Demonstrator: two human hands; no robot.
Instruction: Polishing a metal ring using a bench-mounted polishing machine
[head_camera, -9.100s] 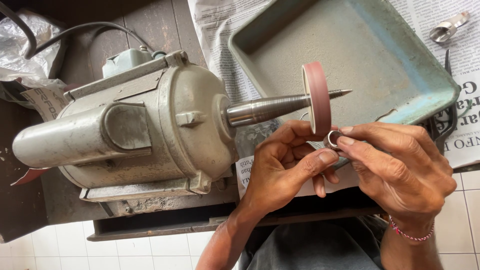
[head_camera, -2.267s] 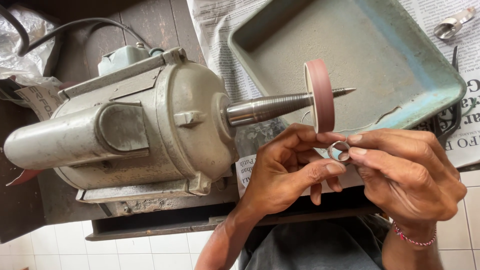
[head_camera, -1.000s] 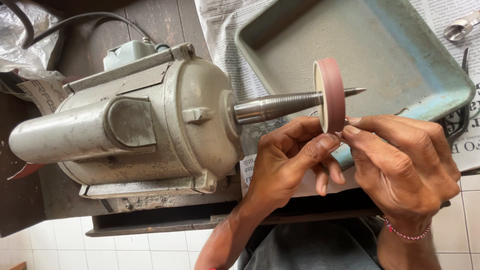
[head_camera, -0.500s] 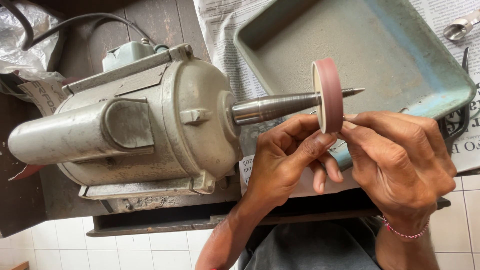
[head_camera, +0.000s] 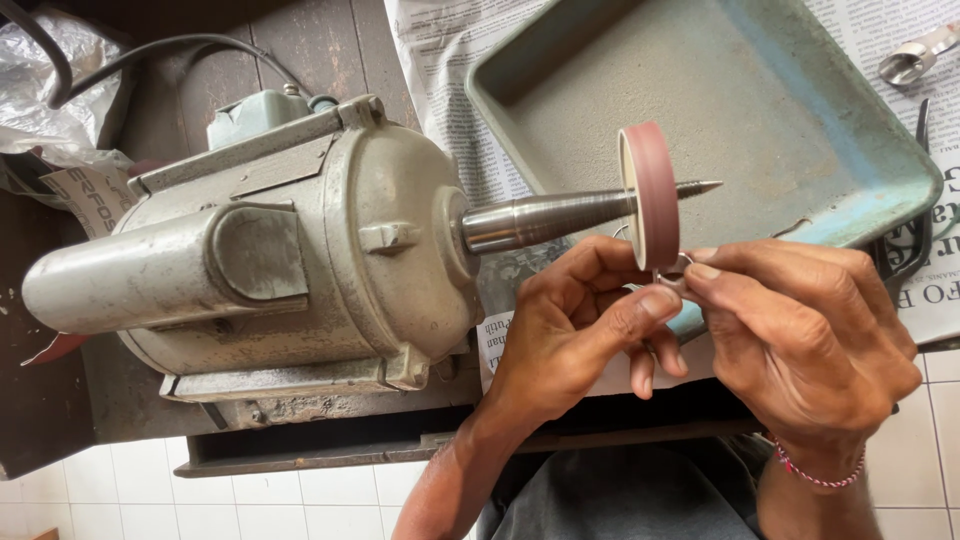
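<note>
Both hands, left hand (head_camera: 570, 330) and right hand (head_camera: 800, 340), grip clamped on a small ring (head_camera: 672, 277) under the pink wheel (head_camera: 650, 195).

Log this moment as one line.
left hand: pinching ring | right hand: pinching ring too | ring: at lower edge of pink wheel | wheel: on motor spindle, over tray

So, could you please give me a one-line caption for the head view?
Both hands, left hand and right hand, press a small metal ring to the reddish polishing wheel.
</note>
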